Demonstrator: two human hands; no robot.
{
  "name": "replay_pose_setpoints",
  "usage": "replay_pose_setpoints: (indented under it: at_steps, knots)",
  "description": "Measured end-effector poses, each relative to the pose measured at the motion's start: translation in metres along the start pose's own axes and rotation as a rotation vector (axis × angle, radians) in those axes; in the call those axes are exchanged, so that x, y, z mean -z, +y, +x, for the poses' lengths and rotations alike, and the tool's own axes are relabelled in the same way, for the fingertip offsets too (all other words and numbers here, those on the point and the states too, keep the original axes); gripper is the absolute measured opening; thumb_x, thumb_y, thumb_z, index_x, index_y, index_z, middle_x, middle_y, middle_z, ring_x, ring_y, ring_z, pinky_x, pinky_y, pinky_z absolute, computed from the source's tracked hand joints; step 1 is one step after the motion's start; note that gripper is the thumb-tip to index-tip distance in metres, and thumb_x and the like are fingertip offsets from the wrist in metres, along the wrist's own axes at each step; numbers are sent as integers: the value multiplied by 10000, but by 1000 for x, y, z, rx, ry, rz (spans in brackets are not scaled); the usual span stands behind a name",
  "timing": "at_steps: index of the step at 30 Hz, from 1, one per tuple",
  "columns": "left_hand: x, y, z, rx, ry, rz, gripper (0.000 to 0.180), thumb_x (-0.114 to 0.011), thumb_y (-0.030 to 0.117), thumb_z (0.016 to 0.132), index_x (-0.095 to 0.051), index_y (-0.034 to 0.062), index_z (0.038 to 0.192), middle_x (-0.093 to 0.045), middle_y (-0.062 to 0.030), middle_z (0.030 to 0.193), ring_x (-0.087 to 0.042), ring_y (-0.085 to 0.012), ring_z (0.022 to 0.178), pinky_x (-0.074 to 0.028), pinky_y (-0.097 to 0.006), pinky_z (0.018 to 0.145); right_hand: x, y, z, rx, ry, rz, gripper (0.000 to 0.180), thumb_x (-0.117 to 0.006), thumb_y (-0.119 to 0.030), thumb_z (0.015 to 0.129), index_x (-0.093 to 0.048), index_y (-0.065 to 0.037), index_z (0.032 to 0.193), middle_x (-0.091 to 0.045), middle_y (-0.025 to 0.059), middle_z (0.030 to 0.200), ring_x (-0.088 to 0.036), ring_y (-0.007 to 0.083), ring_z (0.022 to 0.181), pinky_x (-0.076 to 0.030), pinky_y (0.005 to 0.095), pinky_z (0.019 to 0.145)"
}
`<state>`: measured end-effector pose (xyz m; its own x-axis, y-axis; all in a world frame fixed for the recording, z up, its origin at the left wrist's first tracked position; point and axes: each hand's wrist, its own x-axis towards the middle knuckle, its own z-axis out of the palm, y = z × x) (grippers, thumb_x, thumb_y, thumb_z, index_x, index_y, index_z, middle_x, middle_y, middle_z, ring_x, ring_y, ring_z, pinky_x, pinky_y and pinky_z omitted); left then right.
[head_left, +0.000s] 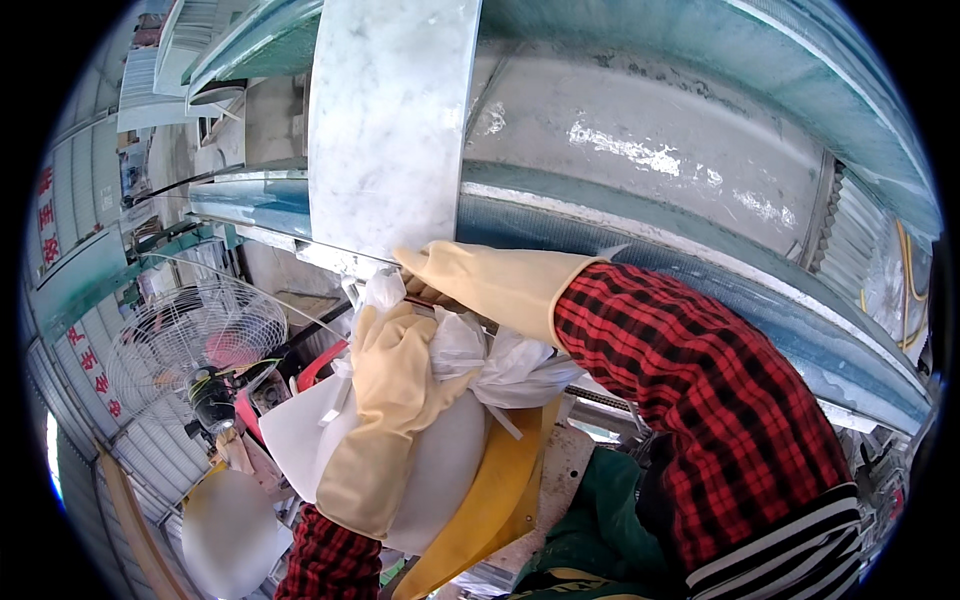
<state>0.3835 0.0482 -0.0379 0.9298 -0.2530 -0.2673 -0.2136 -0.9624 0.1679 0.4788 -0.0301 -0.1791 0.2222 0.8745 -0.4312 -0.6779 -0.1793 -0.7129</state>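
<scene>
Both my hands wear cream rubber gloves. My left hand (388, 390) is curled over bunched white plastic (458, 345) in front of my body, thumb spread to the right; a tuft of plastic pokes out beyond its fingers. Reaching in from the right, my right hand (465, 278) is at the near edge of a pale marbled slab (390, 120). Its forefinger side touches that edge, while the other fingers bend down out of sight, and what they hold is hidden. A smooth white sheet (300, 430) and a yellow apron-like sheet (490, 500) hang below my left hand.
The slab lies across a long blue-green trough frame (560, 235) with a wet grey bed (650, 120). On the left stands a wire-caged fan (195, 340), before corrugated wall panels with red lettering. A yellow hose (908, 280) hangs at the far right.
</scene>
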Motion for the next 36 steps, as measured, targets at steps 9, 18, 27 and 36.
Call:
replay_pose_setpoints:
  at_steps: [9, 18, 27, 36]
  knots:
    - [4, 6, 3, 68, -123, 5, 628, -851, 394, 632, -686, 60, 1138, -681, -103, 1127, -594, -306, 1113, -377, -516, 997, -8, -9, -27, 93, 65, -624, 476, -405, -424, 1012, -630, -53, 1207, -703, 197, 1021, -667, 398, 972, -502, 457, 854]
    - [5, -2, -3, 85, -150, 57, 617, -815, 477, 668, -689, 68, 1113, -678, -100, 1079, -612, -313, 1079, -361, -546, 1075, -19, 33, 4, 523, 65, -478, 521, -424, -455, 1018, -547, -34, 1302, -705, 208, 1046, -662, 360, 1045, -506, 409, 891]
    - [12, 6, -1, 80, -150, 76, 741, -818, 496, 666, -635, 101, 1265, -652, -107, 1208, -578, -301, 1171, -351, -543, 1062, -9, 13, -20, 100, -114, 274, 712, -458, -585, 998, -554, 30, 1345, -677, 199, 1218, -669, 286, 1068, -505, 382, 933]
    - [40, 32, 2, -84, 114, 194, 789, -855, 375, 637, -562, 71, 1304, -607, -175, 1228, -555, -397, 1118, -429, -480, 946, 44, -30, -31, 259, 192, 207, 722, -559, -546, 974, -530, 55, 1372, -654, 200, 1263, -648, 290, 1080, -521, 413, 945]
